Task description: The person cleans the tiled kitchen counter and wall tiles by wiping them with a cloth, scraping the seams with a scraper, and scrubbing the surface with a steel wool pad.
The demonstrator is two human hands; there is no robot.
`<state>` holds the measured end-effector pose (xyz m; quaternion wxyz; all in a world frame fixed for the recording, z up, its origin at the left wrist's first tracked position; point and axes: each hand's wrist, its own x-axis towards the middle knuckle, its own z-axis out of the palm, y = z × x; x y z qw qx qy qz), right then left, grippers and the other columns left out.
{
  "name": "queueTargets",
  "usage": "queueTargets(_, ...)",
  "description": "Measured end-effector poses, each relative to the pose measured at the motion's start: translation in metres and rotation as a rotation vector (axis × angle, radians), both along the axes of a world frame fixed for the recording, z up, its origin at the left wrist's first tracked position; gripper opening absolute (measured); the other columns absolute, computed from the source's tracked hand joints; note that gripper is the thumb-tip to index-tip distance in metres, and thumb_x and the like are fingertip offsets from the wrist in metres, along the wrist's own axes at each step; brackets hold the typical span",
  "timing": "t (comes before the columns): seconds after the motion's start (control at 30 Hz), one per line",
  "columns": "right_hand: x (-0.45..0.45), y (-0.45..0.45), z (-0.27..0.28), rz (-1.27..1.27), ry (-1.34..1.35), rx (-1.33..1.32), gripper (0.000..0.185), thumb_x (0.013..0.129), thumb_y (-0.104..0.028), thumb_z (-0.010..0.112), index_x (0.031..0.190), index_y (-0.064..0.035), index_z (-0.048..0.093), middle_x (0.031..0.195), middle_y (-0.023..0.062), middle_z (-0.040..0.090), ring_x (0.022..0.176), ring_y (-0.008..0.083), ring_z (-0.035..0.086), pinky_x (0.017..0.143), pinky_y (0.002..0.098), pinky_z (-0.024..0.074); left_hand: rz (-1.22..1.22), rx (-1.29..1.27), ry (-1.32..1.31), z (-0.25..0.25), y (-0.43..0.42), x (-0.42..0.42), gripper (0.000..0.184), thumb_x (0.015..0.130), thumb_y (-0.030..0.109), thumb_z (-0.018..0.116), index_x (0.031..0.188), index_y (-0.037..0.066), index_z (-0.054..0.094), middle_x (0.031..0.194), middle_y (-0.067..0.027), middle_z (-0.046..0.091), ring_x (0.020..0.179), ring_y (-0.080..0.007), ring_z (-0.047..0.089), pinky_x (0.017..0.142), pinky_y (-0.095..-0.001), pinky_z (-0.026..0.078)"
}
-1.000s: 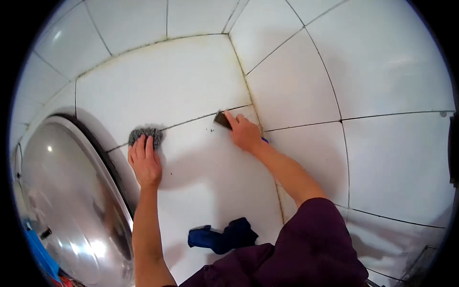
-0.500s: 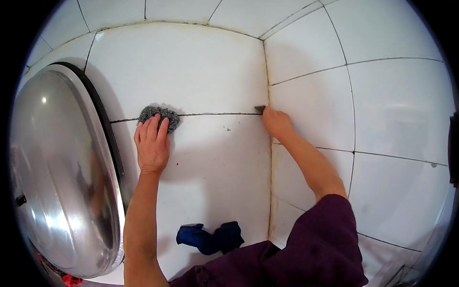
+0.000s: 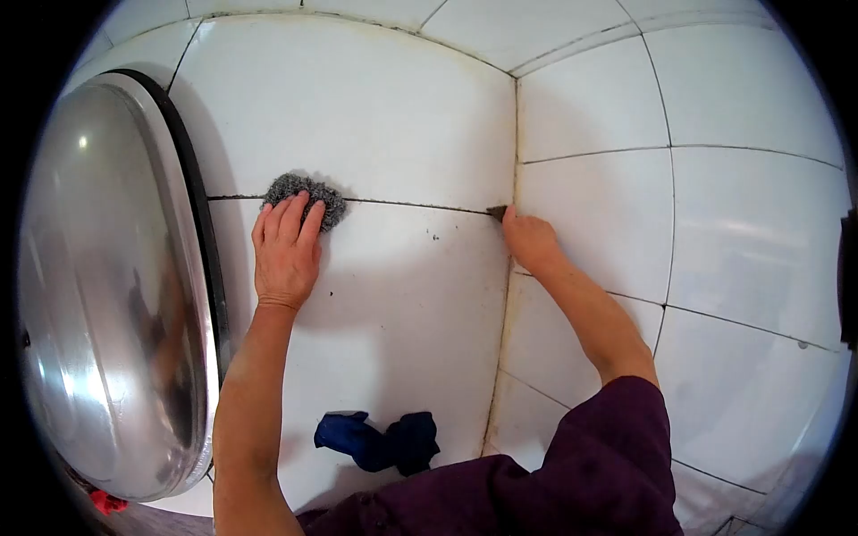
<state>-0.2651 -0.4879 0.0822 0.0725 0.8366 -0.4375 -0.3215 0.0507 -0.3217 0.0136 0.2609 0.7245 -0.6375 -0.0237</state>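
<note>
My left hand point(image 3: 286, 255) lies over a grey steel wool scourer point(image 3: 323, 192), its fingers pressing it against the white tiled surface point(image 3: 402, 304) on a dark joint line. Near the corner, my right hand point(image 3: 527, 239) is closed around a small dark flat scraper point(image 3: 496, 213). Most of the scraper is hidden in the fingers; its visible end touches the right end of the same joint. A few dark crumbs point(image 3: 435, 237) lie on the tile between my hands.
A large domed shiny metal lid point(image 3: 116, 295) with a black rim stands at the left. Dark blue cloth point(image 3: 375, 444) lies near my body. White wall tiles point(image 3: 594, 214) rise on the right, with yellowish stains along the corner. Something red point(image 3: 107, 502) shows at the lower left.
The view has tilted slightly, shifting the scene. My left hand stays on the scourer, and my right hand keeps the scraper at the joint by the corner with little visible movement.
</note>
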Motion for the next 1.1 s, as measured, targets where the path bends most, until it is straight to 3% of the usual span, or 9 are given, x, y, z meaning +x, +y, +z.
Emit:
queueTargets(0.23, 0.004, -0.012, -0.01, -0.044, -0.116, -0.079, 0.016, 0.084, -0.01, 0.046, 0.091, 0.0021, 0.053, 0.073, 0.0167, 0.065, 0.07, 0.0302, 0.066, 0.061, 0.0392, 0.0534, -0.007, 0.037, 0.039, 0.0, -0.001, 0.003, 0.045, 0.075, 0.005, 0.058, 0.12, 0.012, 0.052, 0.125, -0.0072, 0.048, 0.118, -0.0247, 0.042, 0.105, -0.0438, 0.026)
queueTargets(0.33, -0.006, 0.002, -0.003, -0.01, 0.007, 0.009, 0.015, 0.084, -0.01, 0.046, 0.089, 0.002, 0.053, 0.072, 0.0165, 0.065, 0.067, 0.0307, 0.066, 0.06, 0.0396, 0.0535, -0.007, 0.016, 0.018, -0.001, -0.002, 0.002, 0.046, 0.075, 0.004, 0.058, 0.119, 0.012, 0.052, 0.125, -0.007, 0.048, 0.118, -0.0245, 0.042, 0.105, -0.0436, 0.026)
queueTargets(0.63, 0.003, -0.002, 0.0, -0.041, -0.098, -0.046, 0.013, 0.084, -0.01, 0.046, 0.088, 0.0009, 0.052, 0.073, 0.0178, 0.064, 0.068, 0.0318, 0.065, 0.061, 0.0407, 0.053, -0.006, 0.025, 0.016, 0.002, -0.002, 0.003, 0.046, 0.074, 0.004, 0.059, 0.119, 0.012, 0.052, 0.126, -0.0062, 0.048, 0.119, -0.0241, 0.042, 0.106, -0.0426, 0.026)
queueTargets(0.93, -0.002, -0.016, -0.005, 0.074, -0.033, -0.051, 0.014, 0.083, -0.011, 0.048, 0.091, 0.0012, 0.051, 0.076, 0.0176, 0.065, 0.07, 0.0301, 0.066, 0.061, 0.0399, 0.0533, 0.001, 0.076, 0.031, 0.001, -0.002, 0.002, 0.049, 0.074, 0.003, 0.059, 0.121, 0.012, 0.051, 0.127, -0.0064, 0.047, 0.12, -0.0239, 0.041, 0.107, -0.0429, 0.024)
queueTargets(1.1, 0.005, -0.007, -0.001, 0.0, -0.002, 0.016, 0.016, 0.083, -0.01, 0.048, 0.093, 0.0021, 0.052, 0.076, 0.0172, 0.065, 0.07, 0.029, 0.066, 0.061, 0.0395, 0.0535, -0.01, 0.079, 0.038, 0.001, 0.001, 0.001, 0.049, 0.073, 0.003, 0.06, 0.121, 0.012, 0.051, 0.127, -0.0061, 0.047, 0.12, -0.024, 0.04, 0.107, -0.0434, 0.024)
